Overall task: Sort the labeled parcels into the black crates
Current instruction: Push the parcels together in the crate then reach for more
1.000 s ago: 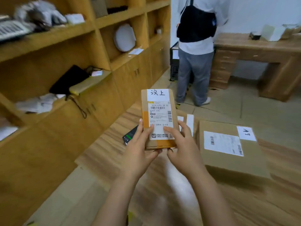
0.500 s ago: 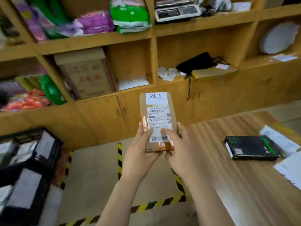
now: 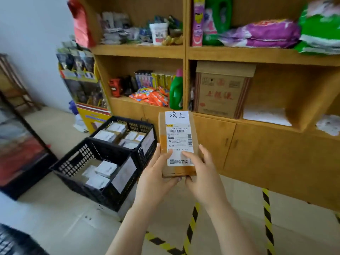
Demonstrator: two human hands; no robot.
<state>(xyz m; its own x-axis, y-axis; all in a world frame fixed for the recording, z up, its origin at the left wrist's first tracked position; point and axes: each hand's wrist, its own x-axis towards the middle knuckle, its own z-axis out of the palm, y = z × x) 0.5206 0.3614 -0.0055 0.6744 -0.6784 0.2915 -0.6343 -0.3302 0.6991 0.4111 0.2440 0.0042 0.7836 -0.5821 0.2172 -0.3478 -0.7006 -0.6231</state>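
A person holds a small brown cardboard parcel [image 3: 177,144] upright at chest height in front of a wooden shelving unit [image 3: 257,56], both hands closed on its lower end. The left hand [image 3: 156,178] grips the bottom-left corner, thumb laid on the printed shipping label [image 3: 180,144]; the right hand [image 3: 202,173] grips the bottom-right, its thumb also pressed on the label. A white slip with handwritten characters [image 3: 177,117] is stuck across the parcel's top. Down on the floor to the left stand two black plastic crates, touching end to end: the nearer crate [image 3: 95,172] holds a few white-labelled parcels, and the farther crate [image 3: 128,133], against the shelving, holds several more. Yellow-and-black hazard tape [image 3: 191,223] runs across the pale floor below the arms. The shelves behind carry detergent bottles, snack packets and a large printed carton [image 3: 222,94].
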